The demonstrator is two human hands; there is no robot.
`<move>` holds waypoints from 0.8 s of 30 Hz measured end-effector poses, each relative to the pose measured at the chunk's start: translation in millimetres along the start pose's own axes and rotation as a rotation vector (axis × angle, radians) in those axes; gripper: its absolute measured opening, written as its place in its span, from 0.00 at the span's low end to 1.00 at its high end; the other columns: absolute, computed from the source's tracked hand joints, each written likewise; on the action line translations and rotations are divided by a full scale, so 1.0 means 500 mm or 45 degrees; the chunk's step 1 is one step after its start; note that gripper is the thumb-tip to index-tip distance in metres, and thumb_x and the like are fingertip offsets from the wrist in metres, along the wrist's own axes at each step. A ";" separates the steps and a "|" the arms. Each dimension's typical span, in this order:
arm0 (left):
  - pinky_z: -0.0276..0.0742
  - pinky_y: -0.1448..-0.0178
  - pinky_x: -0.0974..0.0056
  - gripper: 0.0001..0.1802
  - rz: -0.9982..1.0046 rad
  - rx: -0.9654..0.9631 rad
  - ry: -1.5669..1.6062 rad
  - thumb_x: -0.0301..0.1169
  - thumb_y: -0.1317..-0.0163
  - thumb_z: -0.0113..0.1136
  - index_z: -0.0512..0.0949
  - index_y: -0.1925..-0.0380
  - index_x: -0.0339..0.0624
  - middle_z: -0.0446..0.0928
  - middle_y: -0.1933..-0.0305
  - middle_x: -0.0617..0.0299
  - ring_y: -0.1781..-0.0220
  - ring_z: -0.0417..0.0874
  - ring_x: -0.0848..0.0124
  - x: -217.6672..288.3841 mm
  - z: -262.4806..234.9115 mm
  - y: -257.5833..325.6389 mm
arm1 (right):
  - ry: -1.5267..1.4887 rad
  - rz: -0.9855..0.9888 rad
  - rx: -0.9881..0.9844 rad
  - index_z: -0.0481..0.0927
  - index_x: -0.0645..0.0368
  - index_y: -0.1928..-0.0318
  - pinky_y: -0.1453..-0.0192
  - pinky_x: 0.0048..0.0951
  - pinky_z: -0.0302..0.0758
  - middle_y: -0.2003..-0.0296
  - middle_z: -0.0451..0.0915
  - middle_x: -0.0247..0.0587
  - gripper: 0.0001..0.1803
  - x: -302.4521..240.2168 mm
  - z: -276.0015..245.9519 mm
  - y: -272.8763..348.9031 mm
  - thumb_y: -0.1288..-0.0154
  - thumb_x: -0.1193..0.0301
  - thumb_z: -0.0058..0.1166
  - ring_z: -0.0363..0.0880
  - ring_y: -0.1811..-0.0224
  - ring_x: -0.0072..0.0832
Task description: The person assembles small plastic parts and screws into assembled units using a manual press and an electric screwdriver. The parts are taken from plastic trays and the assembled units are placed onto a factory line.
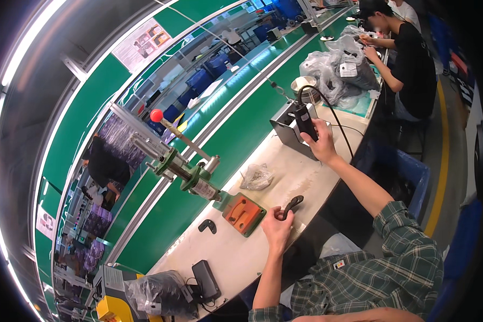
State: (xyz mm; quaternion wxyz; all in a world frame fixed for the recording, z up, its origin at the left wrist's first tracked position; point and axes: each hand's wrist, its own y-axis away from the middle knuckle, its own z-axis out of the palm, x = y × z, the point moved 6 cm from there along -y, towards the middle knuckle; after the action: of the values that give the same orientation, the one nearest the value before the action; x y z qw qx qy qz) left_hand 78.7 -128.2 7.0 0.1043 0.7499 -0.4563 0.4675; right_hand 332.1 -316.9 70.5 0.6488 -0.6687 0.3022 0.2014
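Observation:
My left hand (277, 229) is closed around a small curved black plastic part (293, 204), just right of the press base. Farther off, my right hand (321, 142) grips a black electric screwdriver (304, 119), which hangs upright with a black cable looping from its top. Its lower tip is hidden behind a grey metal bracket box (291, 134). A green hand press (190, 177) with a red-knobbed lever stands left of my left hand. On its base sits an orange fixture block (243, 214). Another curved black part (207, 226) lies on the bench beside the press.
A clear bag of small parts (257, 176) lies behind the press on the pale bench (198, 249). Nearer stand a black power adapter (206, 280) and a dark bagged bundle (163, 292). Large plastic bags (335, 72) and a co-worker (413, 64) are far right. A blue bin (413, 172) stands beside the bench.

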 end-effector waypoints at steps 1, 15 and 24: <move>0.85 0.54 0.63 0.24 0.014 0.026 0.019 0.35 0.44 0.77 0.85 0.52 0.27 0.89 0.67 0.54 0.66 0.90 0.69 0.003 -0.005 0.005 | 0.002 0.001 0.009 0.78 0.66 0.37 0.44 0.40 0.78 0.49 0.78 0.49 0.34 0.002 -0.007 -0.002 0.30 0.51 0.67 0.79 0.47 0.43; 0.83 0.51 0.54 0.26 0.837 0.283 -0.031 0.23 0.47 0.77 0.82 0.46 0.35 0.84 0.53 0.48 0.57 0.85 0.51 0.146 0.009 0.236 | -0.441 0.633 -0.732 0.73 0.65 0.29 0.40 0.31 0.78 0.44 0.81 0.45 0.27 -0.079 -0.165 0.314 0.26 0.74 0.57 0.82 0.42 0.33; 0.77 0.34 0.49 0.36 0.663 -0.083 0.007 0.28 0.47 0.78 0.77 0.37 0.31 0.79 0.39 0.45 0.39 0.80 0.48 0.083 0.090 0.407 | -0.331 1.414 -0.622 0.76 0.64 0.36 0.70 0.23 0.80 0.60 0.84 0.40 0.20 0.444 -0.564 0.739 0.25 0.74 0.59 0.83 0.68 0.20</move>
State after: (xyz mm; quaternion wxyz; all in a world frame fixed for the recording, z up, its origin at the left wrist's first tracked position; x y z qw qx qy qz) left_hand -46.9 -293.2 -39.3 0.0057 0.6020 -0.6486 0.4658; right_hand 215.1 -618.4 -330.0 0.3068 -0.5109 0.4687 0.6521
